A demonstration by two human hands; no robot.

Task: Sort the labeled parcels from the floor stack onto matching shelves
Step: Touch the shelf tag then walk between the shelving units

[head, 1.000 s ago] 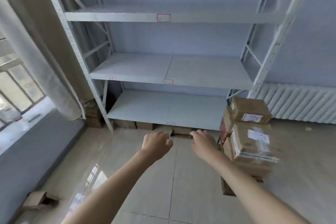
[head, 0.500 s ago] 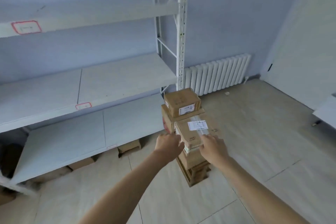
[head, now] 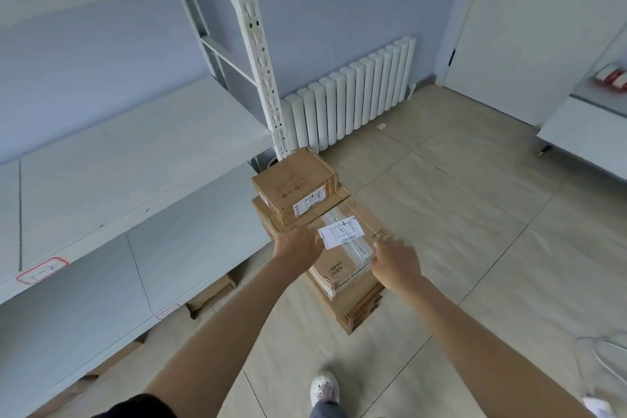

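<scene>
A stack of cardboard parcels stands on the tiled floor beside the white shelf rack's upright. The nearer top parcel is wrapped in clear tape and carries a white label. My left hand grips its left edge with curled fingers. My right hand grips its right edge. Behind it a smaller labelled box sits on top of the stack. The middle shelf bears a red-outlined tag. The lower shelf has its own red-outlined tag.
A white radiator lines the wall behind the stack. Flat cartons lie under the lowest shelf. A white table stands at the right, near a door. My shoe is on the open tiled floor in front of the stack.
The view has swung right from the rack to the floor stack and moved closer. Both hands went from hanging in front of the shelves to the sides of the taped parcel.
</scene>
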